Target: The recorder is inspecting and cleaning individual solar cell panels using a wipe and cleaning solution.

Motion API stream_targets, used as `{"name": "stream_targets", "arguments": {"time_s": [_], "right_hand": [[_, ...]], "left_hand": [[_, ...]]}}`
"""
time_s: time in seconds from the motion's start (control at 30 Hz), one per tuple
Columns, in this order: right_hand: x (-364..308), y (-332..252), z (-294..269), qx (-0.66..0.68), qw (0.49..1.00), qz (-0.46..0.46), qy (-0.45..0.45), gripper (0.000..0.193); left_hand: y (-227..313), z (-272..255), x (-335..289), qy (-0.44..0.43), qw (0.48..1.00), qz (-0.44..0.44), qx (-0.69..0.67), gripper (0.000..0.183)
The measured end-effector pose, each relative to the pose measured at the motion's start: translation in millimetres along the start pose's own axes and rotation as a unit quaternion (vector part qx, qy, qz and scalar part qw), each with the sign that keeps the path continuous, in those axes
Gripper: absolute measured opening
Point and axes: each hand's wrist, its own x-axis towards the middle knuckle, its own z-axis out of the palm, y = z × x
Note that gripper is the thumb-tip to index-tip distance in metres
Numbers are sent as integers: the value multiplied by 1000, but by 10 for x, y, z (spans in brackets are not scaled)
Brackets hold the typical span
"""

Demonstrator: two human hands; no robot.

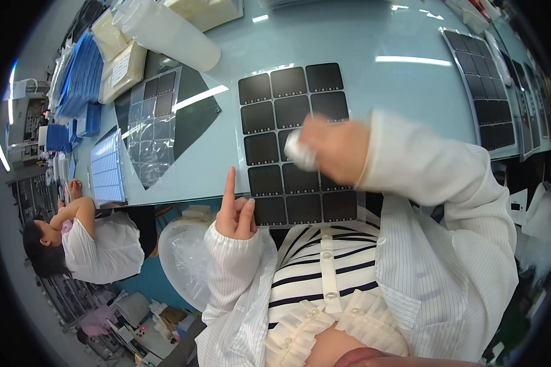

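A clear sheet with rows of glossy black squares (286, 208) lies on the light blue table, its near end reaching past the table edge toward my body. At its lower left edge is my left hand (236, 211). The index finger points straight up beside the sheet, while the thumb and other fingers are bent in at the sheet's edge. Over the sheet's right half, my right hand (337, 150) is closed on a crumpled white wipe (300, 151). Motion blurs that hand, and it covers some of the middle squares.
Similar black-square sheets (485, 85) lie at the right. To the left are a partly filled clear sheet (150, 125), a frosted bottle (171, 37) lying on its side, blue stacks (82, 67) and a blue-white tray (108, 168). A bag-lined bin (187, 257) and another person (98, 244) are beyond.
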Motion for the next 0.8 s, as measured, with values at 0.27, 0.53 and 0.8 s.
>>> {"name": "stream_targets", "arguments": {"time_s": [0.27, 0.53, 0.8], "right_hand": [[528, 706, -216, -57, 974, 4, 218, 17], [791, 179, 71, -50, 996, 9, 71, 20], [1058, -55, 280, -72, 994, -65, 42, 21]], "left_hand": [[-7, 15, 52, -23, 998, 32, 57, 53], [-79, -67, 86, -40, 997, 39, 45, 56], [-71, -143, 101, -73, 994, 43, 62, 58]]}}
